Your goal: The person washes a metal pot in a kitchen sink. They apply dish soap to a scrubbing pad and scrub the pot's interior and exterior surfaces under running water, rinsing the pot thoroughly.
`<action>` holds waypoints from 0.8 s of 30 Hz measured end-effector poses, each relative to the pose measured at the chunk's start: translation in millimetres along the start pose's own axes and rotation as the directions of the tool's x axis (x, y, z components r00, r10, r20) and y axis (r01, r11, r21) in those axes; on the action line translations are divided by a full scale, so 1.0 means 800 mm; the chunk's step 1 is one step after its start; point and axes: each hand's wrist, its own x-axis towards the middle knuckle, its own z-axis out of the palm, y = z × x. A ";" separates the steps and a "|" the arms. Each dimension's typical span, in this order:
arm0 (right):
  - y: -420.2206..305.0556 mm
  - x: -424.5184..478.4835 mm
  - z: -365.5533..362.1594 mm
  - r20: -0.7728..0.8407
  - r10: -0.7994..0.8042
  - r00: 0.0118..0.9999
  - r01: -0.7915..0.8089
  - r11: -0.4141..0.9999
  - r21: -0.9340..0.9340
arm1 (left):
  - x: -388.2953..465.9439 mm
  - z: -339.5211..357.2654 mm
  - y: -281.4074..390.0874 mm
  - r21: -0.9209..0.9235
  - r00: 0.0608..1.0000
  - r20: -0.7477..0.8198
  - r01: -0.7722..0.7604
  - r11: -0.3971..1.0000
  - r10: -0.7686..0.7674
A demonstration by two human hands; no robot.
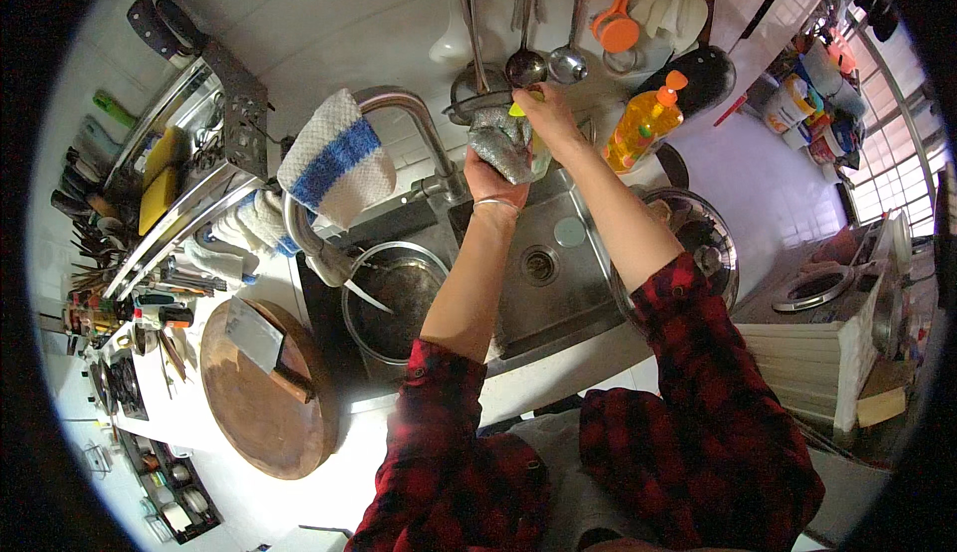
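My left hand [486,178] cups a silvery grey scrubbing cloth [499,140] above the back edge of the steel sink [516,298]. Right beside it, my right hand [552,120] has its fingers closed on a small yellow-green item [517,109] at the cloth's upper edge. Most of that item is hidden by the fingers, so its kind is unclear. An orange-capped bottle of yellow dish soap [641,133] stands to the right of my right forearm. The sink drain [539,265] shows between my arms.
A curved faucet [411,122] with a striped towel [336,159] rises at left. Below it a round pan [396,301] sits in the left basin. A cleaver [255,333] lies on a round wooden chopping board [273,425]. Ladles [526,67] hang along the wall.
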 end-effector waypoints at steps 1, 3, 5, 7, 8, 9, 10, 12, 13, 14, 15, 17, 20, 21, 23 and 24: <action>-0.021 -0.014 -0.002 0.088 0.008 0.996 -0.013 0.998 0.058 | 0.004 -0.008 0.005 0.000 1.000 0.002 -0.028 1.000 0.028; -0.030 -0.018 -0.015 0.157 0.009 0.987 -0.026 0.994 0.107 | 0.007 -0.006 -0.004 -0.010 0.999 -0.013 -0.041 0.999 0.040; -0.027 -0.015 -0.024 0.158 -0.008 0.987 -0.009 0.994 0.105 | 0.012 0.000 -0.015 -0.006 0.998 -0.027 -0.052 0.999 0.052; -0.028 -0.018 -0.023 0.143 -0.001 0.990 -0.011 0.997 0.082 | 0.016 0.002 -0.021 0.012 0.995 -0.050 -0.081 0.997 0.081; -0.029 -0.020 -0.022 0.137 0.002 0.991 -0.012 0.997 0.072 | 0.018 0.001 -0.023 0.029 0.995 -0.033 -0.097 0.995 0.098; -0.023 -0.018 -0.022 0.137 -0.021 0.990 0.008 0.996 0.090 | 0.020 0.001 -0.028 0.046 0.994 -0.014 -0.107 0.993 0.108; -0.018 -0.016 -0.022 0.137 -0.044 0.990 0.029 0.994 0.108 | 0.022 0.002 -0.033 0.062 0.993 0.006 -0.118 0.991 0.118; -0.012 -0.018 -0.022 0.138 -0.067 0.988 0.054 0.994 0.096 | 0.022 0.008 -0.039 0.069 0.993 -0.021 -0.115 0.991 0.116; -0.012 -0.022 -0.021 0.138 -0.068 0.988 0.059 0.996 0.066 | 0.017 0.013 -0.039 0.067 0.994 -0.022 -0.105 0.992 0.106; -0.012 -0.025 -0.021 0.138 -0.068 0.988 0.064 0.997 0.034 | 0.014 0.015 -0.039 0.065 0.995 -0.023 -0.094 0.993 0.096; -0.009 -0.025 -0.021 0.125 -0.087 0.988 0.082 0.996 0.041 | 0.016 0.017 -0.039 0.067 0.994 0.017 -0.104 0.992 0.104; -0.003 -0.025 -0.020 0.097 -0.123 0.988 0.118 0.992 0.054 | 0.018 0.021 -0.042 0.093 0.990 -0.025 -0.138 0.986 0.141; -0.006 -0.028 -0.014 0.097 -0.122 0.988 0.123 0.992 -0.002 | 0.013 0.020 -0.037 0.111 0.978 -0.037 -0.202 0.973 0.207; -0.004 -0.027 -0.015 0.089 -0.143 0.986 0.146 0.989 -0.022 | 0.015 0.023 -0.035 0.116 0.977 -0.019 -0.207 0.971 0.211; 0.001 -0.030 -0.015 0.076 -0.187 0.979 0.192 0.980 -0.061 | 0.012 0.023 -0.037 0.121 0.984 -0.015 -0.175 0.977 0.178; -0.001 -0.028 -0.017 0.086 -0.175 0.981 0.179 0.983 -0.040 | 0.007 0.024 -0.039 0.119 0.989 -0.022 -0.142 0.983 0.145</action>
